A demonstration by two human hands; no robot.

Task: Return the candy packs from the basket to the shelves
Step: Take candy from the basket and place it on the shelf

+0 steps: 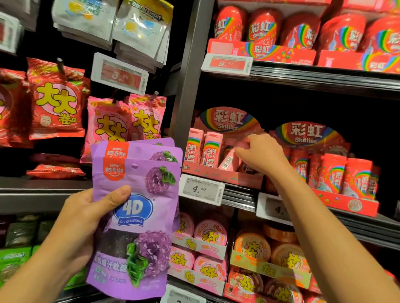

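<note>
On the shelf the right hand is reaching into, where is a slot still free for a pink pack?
Free: the gap in the pink display tray right of the two upright pink packs, where the right hand holds a tilted pink pack. Crowded: the red bottles fill the neighbouring tray.

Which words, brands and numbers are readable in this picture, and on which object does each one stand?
"4D" and "3D + DELICIOUS": purple pouch held by the left hand.
"Skittles": round display card above the pink packs, and the second card.
"4.50": price tag below the pink tray.
"7.98": lower price tag; the small digits are uncertain.
"DOUBLEMINT": hanging white pouch.
Red price tags higher up: too blurred.
Right hand holds a pink pack; its print is unreadable.
</note>
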